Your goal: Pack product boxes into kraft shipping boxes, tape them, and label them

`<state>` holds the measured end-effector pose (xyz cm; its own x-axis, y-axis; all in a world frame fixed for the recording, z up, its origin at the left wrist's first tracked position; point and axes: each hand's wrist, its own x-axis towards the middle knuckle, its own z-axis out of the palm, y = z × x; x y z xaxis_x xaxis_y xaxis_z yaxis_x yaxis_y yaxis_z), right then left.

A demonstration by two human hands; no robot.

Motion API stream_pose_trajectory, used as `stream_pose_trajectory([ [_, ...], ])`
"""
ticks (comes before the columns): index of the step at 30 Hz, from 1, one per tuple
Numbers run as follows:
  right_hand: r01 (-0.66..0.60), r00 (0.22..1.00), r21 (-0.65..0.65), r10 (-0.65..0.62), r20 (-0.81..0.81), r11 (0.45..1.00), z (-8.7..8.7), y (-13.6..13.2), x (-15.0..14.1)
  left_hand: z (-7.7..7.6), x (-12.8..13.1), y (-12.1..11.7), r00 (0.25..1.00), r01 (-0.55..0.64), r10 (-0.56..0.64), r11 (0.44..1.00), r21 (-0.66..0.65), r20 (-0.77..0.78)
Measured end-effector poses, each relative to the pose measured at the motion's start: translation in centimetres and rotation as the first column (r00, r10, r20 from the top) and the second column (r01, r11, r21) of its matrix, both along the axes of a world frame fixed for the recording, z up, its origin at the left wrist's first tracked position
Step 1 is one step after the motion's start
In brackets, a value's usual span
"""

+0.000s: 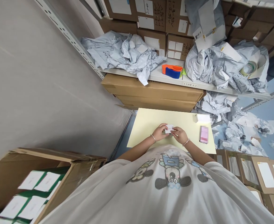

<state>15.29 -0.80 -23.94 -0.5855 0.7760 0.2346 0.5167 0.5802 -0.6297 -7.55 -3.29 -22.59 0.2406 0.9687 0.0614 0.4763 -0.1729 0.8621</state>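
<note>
A small white card point(169, 128) with faint print is held over the pale yellow tabletop point(148, 119), close to the front of my body. My left hand point(159, 133) grips its left side between thumb and fingers. On its right edge, the fingers of my right hand point(180, 136) are pinched closed. Something small and darker shows just beneath the card, but I cannot make out what it is. To the right of my right hand lies a phone with a pink screen point(204, 134). Behind the phone sits a white box point(202, 118).
A metal shelf point(155, 75) beyond the table bears grey plastic bags point(127, 51), cartons and an orange-and-blue tape dispenser point(172, 71). Under it are long brown cartons point(155, 93). An open carton point(81, 168) with white boxes point(33, 207) stands at left. Bags litter the right floor.
</note>
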Motion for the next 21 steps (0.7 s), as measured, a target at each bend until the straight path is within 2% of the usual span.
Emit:
stream_pose_trajectory([
  [3,-0.052,0.997,0.049,0.049,0.066,0.997,0.2,-0.5,0.4,-0.1,0.4,0.1,0.991,0.057,-0.051,0.997,0.050,-0.124],
  [6,-0.099,0.989,0.096,0.087,0.122,0.990,0.8,-0.5,0.7,0.0,0.5,0.6,0.973,0.046,-0.042,0.999,0.015,-0.228],
  [9,-0.015,0.992,0.151,-0.005,0.129,0.988,2.8,2.1,0.0,0.7,-1.4,2.3,0.958,0.036,-0.040,0.999,-0.021,-0.285],
  [12,0.180,0.978,0.249,-0.200,0.058,0.952,7.2,8.2,-2.0,1.7,-5.5,4.4,0.954,-0.017,0.011,1.000,-0.016,-0.301],
  [16,0.317,0.940,0.350,-0.342,0.010,0.882,15.5,18.9,-6.2,2.3,-11.1,6.0,0.959,-0.161,0.154,0.987,-0.013,-0.238],
  [19,0.309,0.918,0.355,-0.374,0.131,0.882,20.8,25.5,-9.5,1.9,-13.2,6.1,0.950,-0.263,0.244,0.962,-0.076,-0.197],
  [21,0.311,0.871,0.321,-0.404,0.280,0.894,23.1,28.4,-11.3,1.6,-13.6,5.9,0.940,-0.308,0.284,0.945,-0.111,-0.189],
])
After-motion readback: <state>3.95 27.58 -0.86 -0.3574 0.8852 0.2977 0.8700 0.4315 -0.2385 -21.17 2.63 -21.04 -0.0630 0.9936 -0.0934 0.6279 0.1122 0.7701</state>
